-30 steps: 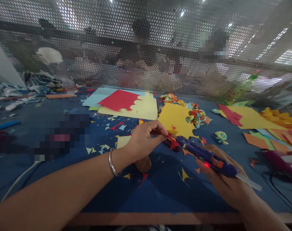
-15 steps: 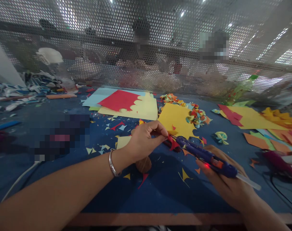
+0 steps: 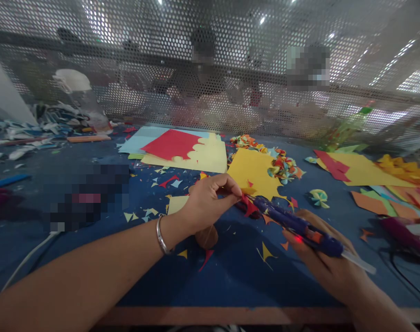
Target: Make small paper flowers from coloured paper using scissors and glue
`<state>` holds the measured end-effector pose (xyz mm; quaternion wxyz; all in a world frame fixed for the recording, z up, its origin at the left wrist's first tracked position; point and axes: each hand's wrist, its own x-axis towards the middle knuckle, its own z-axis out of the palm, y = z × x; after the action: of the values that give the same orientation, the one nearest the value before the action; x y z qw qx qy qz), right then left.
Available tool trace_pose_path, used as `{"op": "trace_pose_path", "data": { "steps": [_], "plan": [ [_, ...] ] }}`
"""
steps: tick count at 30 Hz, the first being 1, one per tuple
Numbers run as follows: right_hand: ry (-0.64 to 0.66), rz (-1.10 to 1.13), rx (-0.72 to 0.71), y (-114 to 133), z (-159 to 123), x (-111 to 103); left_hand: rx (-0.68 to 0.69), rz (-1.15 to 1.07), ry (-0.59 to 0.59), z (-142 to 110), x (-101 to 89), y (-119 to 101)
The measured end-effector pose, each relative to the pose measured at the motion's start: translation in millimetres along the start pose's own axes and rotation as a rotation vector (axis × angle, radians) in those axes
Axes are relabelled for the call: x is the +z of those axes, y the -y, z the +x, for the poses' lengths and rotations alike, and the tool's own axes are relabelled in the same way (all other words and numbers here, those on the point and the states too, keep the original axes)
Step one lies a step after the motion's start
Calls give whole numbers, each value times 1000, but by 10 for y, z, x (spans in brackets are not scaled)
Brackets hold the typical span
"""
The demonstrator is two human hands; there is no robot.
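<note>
screen (image 3: 144,37) behind table (image 3: 237,286) | bottle (image 3: 83,99) rear left | paper sheets (image 3: 171,144) right of bottle | glue gun (image 3: 286,219) in right hand (image 3: 336,276)

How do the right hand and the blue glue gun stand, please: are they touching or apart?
Touching: the head view shows the right hand gripping the blue glue gun, its fingers closed around the rear of the body.

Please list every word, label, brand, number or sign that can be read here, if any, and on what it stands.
There is no readable text.
Blue glue gun in the right hand: no lettering can be made out.
Bottle with white cap: too blurred to read any print.
Bottle with green cap: also too blurred.
Dark object at left: pixelated.
</note>
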<state>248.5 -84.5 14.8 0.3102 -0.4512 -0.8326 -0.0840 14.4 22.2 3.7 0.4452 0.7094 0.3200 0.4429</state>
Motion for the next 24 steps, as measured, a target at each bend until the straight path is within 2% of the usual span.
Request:
{"op": "trace_pose_path", "data": {
  "steps": [24],
  "plan": [
    [-7,-30,30,-36,-67,3,-2,-10,-6,4,-1,5]
  ]
}}
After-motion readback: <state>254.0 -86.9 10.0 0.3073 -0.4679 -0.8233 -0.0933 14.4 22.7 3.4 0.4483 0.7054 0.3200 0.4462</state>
